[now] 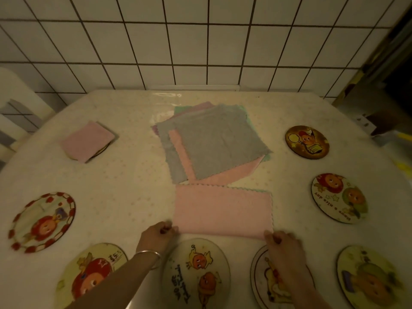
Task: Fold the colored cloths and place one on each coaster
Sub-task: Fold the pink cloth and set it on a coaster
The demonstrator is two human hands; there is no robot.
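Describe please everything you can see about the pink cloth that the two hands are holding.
The pink cloth looks like soft, fuzzy microfibre with zigzag-cut edges. It lies flat on the table as a wide rectangle, apparently folded once in half, and a thin pale green edge shows along its far side. It sits just in front of the stack of unfolded cloths. The left hand pinches its near left corner and the right hand pinches its near right corner.
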